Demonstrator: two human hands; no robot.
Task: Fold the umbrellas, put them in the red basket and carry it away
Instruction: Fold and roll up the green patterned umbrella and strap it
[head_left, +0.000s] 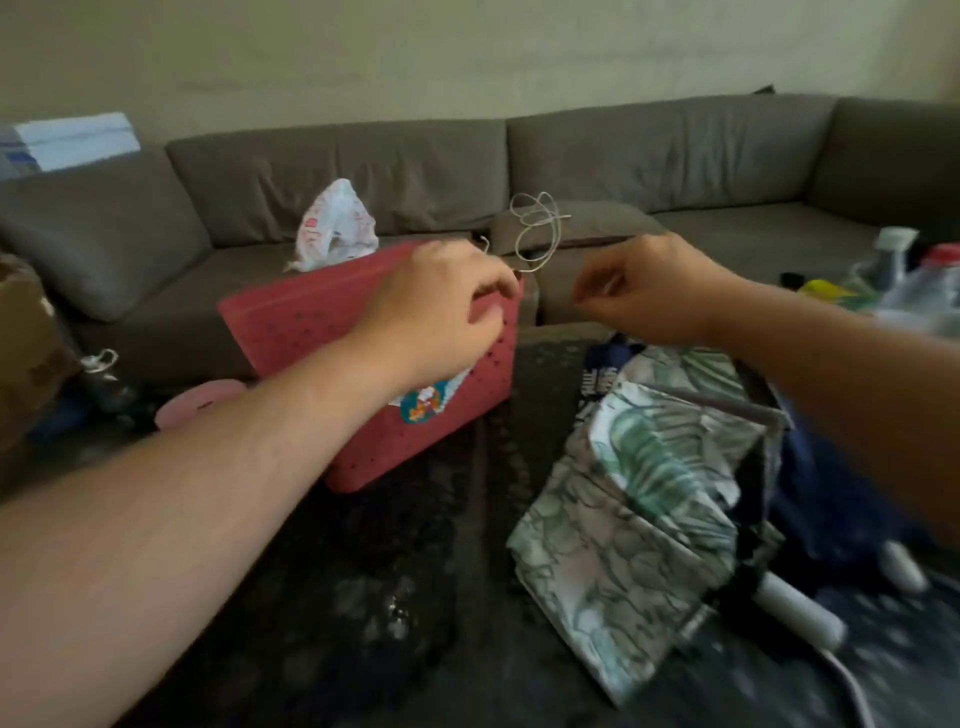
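Dark glossy table (405, 597) in front of a big grey corner sofa (415, 171); red basket (311, 322) sits tilted on it; leaf-print umbrella (639, 499) lies right of the basket; left hand (441, 306) and right hand (649, 291) both pinch a thin white cord (535, 228) above the basket's right end.

Basket (311, 332) stands on the table (363, 597), left of centre, tilted. Umbrella (639, 514) lies on the table to its right, handle (800, 608) nearest the viewer. Sofa (571, 171) runs behind the table and wraps round the right side. Bag (337, 228) sits on the sofa seat behind the basket. Bottles (914, 280) far right. Box (26, 338) at far left. Both hands (441, 301) (654, 291) are raised above the basket's right end, a cord (535, 228) looping up between them.
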